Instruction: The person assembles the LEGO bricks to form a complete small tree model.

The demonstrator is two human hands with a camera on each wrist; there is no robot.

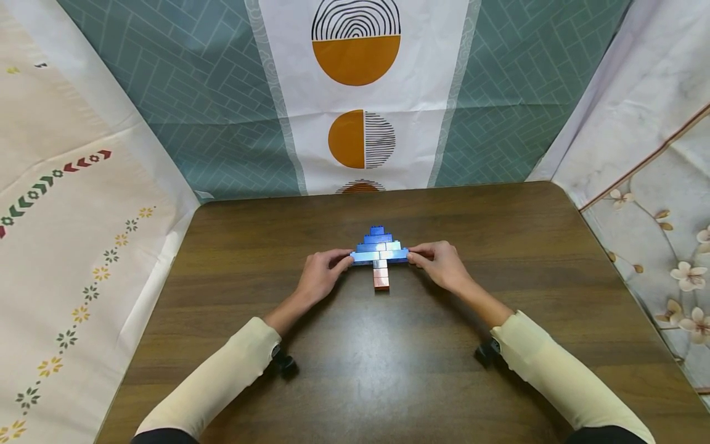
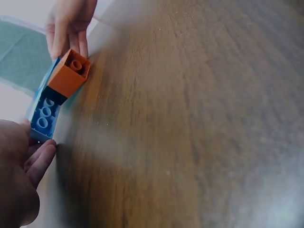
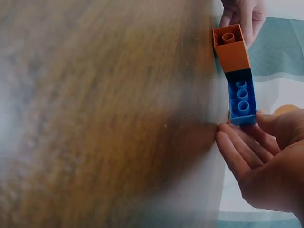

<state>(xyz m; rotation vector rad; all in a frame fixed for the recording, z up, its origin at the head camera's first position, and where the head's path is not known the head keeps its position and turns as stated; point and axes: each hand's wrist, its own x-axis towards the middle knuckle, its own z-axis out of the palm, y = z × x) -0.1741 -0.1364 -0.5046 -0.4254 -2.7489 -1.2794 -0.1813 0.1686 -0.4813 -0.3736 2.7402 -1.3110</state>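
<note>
A tree-shaped build of toy building bricks (image 1: 378, 239) is at the middle of the table, with blue tiers that widen toward me and an orange stem (image 1: 381, 282) at the near end. My left hand (image 1: 318, 275) pinches the left end of the widest blue row between thumb and fingers. At the opposite end of that row, my right hand (image 1: 442, 266) does the same. Hollow undersides of the blue bricks (image 3: 242, 97) and the orange brick (image 2: 66, 81) face the wrist cameras. Whether the build rests on the table or is slightly raised, I cannot tell.
The brown wooden table (image 1: 249, 234) has rounded far corners. Behind it hangs a teal and white patterned cloth (image 1: 222, 92). Pale printed cloths hang at the left (image 1: 66, 246) and right (image 1: 654, 203) sides.
</note>
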